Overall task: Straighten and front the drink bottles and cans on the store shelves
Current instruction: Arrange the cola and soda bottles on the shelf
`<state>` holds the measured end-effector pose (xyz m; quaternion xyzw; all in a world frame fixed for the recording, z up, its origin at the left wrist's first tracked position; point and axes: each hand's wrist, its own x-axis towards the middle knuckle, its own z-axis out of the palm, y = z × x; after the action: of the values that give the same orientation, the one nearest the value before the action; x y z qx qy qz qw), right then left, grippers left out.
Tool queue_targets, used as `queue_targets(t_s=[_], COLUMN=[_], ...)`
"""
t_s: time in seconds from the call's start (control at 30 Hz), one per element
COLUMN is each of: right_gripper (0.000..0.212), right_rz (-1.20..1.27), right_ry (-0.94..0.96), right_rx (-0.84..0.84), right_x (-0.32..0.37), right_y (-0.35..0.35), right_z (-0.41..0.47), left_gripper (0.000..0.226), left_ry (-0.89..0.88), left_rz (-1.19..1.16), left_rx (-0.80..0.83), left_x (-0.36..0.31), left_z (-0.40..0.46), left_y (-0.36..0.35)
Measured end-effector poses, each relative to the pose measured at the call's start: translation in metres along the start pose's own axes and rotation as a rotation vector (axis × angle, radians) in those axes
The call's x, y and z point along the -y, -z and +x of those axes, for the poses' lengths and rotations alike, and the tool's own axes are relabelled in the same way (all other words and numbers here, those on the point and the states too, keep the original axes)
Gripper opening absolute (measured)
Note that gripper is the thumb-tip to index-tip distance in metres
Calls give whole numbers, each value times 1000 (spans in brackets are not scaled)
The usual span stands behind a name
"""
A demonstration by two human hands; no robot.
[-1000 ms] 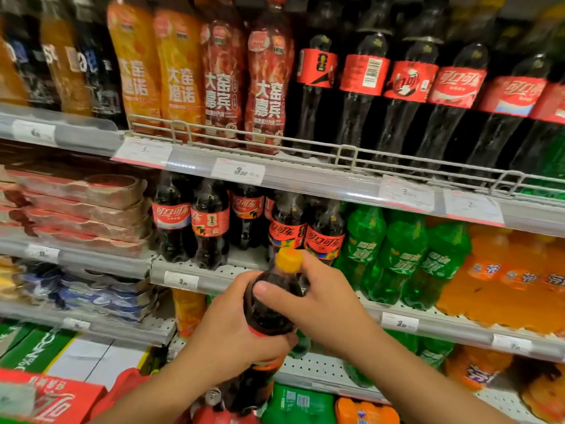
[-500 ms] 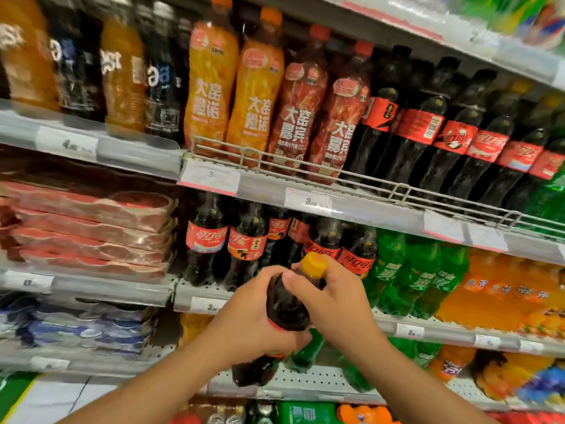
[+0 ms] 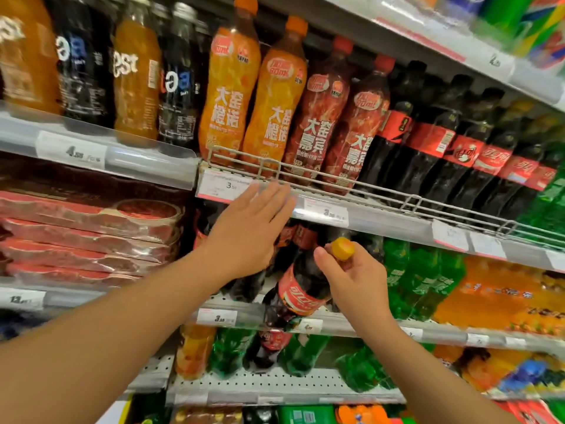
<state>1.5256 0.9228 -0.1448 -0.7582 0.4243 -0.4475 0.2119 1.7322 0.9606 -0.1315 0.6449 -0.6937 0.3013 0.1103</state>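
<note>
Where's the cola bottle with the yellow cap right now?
Centre of the head view: the cola bottle tilts at the middle shelf's edge, right hand holding its neck, green bottles just right.

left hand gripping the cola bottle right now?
No. The left hand is open, off the cola bottle; only the right hand holds its neck.

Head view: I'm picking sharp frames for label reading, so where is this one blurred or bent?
Head view: the wide lens bows the upper shelf rail; motion blur smears the left hand and the corners; the cola bottle in the right hand is fairly sharp.
</note>
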Motion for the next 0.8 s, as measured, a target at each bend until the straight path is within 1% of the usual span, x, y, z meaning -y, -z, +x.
queue_targets(t_s=[0.07,0.13,0.27,0.33,0.37,0.43,0.53,0.67,0.8], right_gripper=[41,37,39,39,39,39,39,42,57], right_rz=[-31,-65,-91,-95,-100,-134,-168,-203,-258], right_ry=[21,47,90,89,98,149,209,167,104], right_rx=[-35,-58,-100,-106,-106,-97,-77,-31,30], right_x=[-8,-16,-29,-34,-35,-37,-39,-47,-46], right_y=[-6,-12,-27,-33,-35,-39,-46,-55,-50], right_z=[8,16,27,33,36,41,45,51,65], left_gripper=[77,73,64,64,63,64,63,62,63], left_ry=[-10,-9,13,32,29,21,29,28,32], left_rz=[9,41,76,109,132,160,175,194,193], left_rx=[-81,-173,-229,-233,-261,-296,-302,-339,-345], left_x=[-1,-1,-2,-3,-2,-1,-1,-1,-2], left_z=[-2,-1,3,4,5,6,6,8,8], left_y=[-6,-13,-23,-28,-31,-34,-34,-35,-36])
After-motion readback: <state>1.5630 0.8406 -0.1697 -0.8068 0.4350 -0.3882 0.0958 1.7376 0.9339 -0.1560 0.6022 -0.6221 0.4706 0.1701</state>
